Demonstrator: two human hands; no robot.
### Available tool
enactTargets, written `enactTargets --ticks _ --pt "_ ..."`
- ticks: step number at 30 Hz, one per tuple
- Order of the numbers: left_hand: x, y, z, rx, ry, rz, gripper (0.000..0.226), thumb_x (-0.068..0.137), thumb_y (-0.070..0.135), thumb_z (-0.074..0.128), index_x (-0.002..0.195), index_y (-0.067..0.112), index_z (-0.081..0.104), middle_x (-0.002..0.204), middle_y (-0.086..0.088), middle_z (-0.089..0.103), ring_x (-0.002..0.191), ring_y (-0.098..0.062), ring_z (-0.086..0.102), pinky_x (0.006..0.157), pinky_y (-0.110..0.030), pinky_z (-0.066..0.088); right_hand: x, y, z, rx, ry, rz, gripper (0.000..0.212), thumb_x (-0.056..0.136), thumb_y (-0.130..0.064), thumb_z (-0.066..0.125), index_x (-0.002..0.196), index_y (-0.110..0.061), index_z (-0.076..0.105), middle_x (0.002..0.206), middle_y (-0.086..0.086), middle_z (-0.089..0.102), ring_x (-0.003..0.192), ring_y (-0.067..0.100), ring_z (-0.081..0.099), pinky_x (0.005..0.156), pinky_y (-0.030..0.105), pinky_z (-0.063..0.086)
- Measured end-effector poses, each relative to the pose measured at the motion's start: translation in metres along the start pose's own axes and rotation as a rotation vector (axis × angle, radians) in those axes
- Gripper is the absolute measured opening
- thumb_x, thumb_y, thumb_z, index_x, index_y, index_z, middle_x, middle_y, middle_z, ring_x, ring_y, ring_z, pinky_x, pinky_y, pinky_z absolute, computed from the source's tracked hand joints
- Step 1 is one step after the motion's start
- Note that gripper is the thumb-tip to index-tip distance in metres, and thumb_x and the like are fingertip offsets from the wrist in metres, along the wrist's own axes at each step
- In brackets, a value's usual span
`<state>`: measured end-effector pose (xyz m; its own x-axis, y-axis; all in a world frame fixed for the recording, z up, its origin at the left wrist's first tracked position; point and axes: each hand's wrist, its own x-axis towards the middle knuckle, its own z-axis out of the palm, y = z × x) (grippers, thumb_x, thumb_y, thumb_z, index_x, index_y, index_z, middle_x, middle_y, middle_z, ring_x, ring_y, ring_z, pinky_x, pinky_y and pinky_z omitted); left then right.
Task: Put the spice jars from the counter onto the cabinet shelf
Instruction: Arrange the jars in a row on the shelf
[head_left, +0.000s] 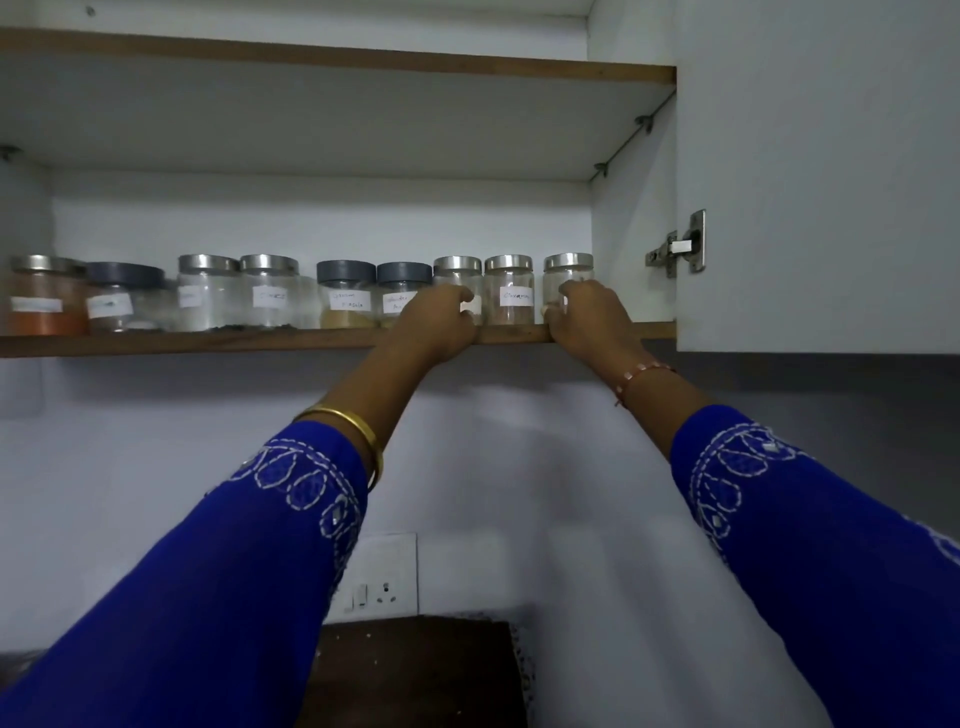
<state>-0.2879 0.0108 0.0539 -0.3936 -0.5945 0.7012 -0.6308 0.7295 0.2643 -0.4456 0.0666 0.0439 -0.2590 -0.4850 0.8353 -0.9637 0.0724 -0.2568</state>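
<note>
Two clear glass spice jars with steel lids are held upright at the front edge of the brown wooden cabinet shelf (208, 343). Right hand (589, 317) is curled round the end jar (567, 278); left hand (436, 322) round the third jar (458, 275). Cinnamon-labelled jar (509, 291) stands between. Release likely next; both jars lie directly beyond the knuckles.

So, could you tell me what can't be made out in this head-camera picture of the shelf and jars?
- Counter: hidden below the sleeves and frame edge, so any jars left there are unseen.
- Jar behind the left hand: its label is mostly covered by the knuckles.
- Rightmost jar: the right hand hides its label and contents.
- Left-end jar labels: too blurred to read.
- Upper shelf: its top is out of sight, seen from beneath.
</note>
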Motion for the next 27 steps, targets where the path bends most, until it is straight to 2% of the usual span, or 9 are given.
enactTargets --ticks 3,10,14,17,24,27 --pt "-0.022 -0.004 -0.007 0.000 0.040 0.004 0.043 0.093 0.010 0.042 0.136 0.010 0.046 0.141 -0.014 0.047 0.130 -0.029 0.044 0.106 -0.036 0.036 -0.016 -0.012 -0.007 -0.028 0.040 -0.070 0.035 0.093 -0.023 0.049 0.116 0.002 0.057 0.118 0.023 0.058 0.108 0.036 0.055 0.086 0.036 0.046" --pt "-0.063 -0.011 -0.033 0.015 0.116 0.004 0.038 0.093 0.011 0.041 0.130 0.007 0.051 0.133 -0.016 0.055 0.123 -0.031 0.050 0.099 -0.034 0.040 -0.042 -0.044 -0.017 -0.028 0.089 -0.162 0.034 0.092 -0.025 0.050 0.113 0.001 0.058 0.116 0.021 0.059 0.108 0.034 0.055 0.085 0.034 0.045" --pt "-0.085 -0.023 -0.052 0.040 0.149 -0.011 0.039 0.094 0.014 0.042 0.132 0.009 0.050 0.132 -0.016 0.056 0.122 -0.030 0.051 0.099 -0.035 0.042 -0.058 -0.066 -0.013 -0.031 0.068 -0.209 0.038 0.094 -0.024 0.049 0.123 -0.001 0.053 0.125 0.019 0.055 0.117 0.032 0.049 0.096 0.035 0.039" --pt "-0.100 -0.039 -0.071 0.057 0.155 -0.029 0.041 0.093 0.013 0.042 0.134 0.010 0.048 0.133 -0.014 0.055 0.121 -0.030 0.052 0.100 -0.035 0.042 -0.066 -0.087 -0.011 -0.053 0.069 -0.206 0.036 0.094 -0.027 0.049 0.118 -0.001 0.055 0.121 0.018 0.057 0.113 0.031 0.051 0.094 0.035 0.040" --pt "-0.132 -0.093 -0.126 0.106 0.187 -0.036 0.040 0.095 0.014 0.041 0.135 0.011 0.047 0.135 -0.013 0.054 0.123 -0.029 0.051 0.100 -0.035 0.041 -0.086 -0.158 -0.005 -0.111 0.059 -0.228 0.043 0.094 -0.029 0.048 0.125 -0.001 0.050 0.126 0.018 0.054 0.120 0.032 0.047 0.100 0.039 0.038" --pt "-0.143 -0.123 -0.151 0.123 0.170 -0.014 0.040 0.095 0.016 0.041 0.135 0.012 0.047 0.135 -0.012 0.054 0.123 -0.029 0.051 0.101 -0.035 0.040 -0.095 -0.199 0.001 -0.155 0.068 -0.217 0.042 0.093 -0.029 0.048 0.124 -0.001 0.050 0.125 0.017 0.054 0.118 0.031 0.047 0.098 0.038 0.037"
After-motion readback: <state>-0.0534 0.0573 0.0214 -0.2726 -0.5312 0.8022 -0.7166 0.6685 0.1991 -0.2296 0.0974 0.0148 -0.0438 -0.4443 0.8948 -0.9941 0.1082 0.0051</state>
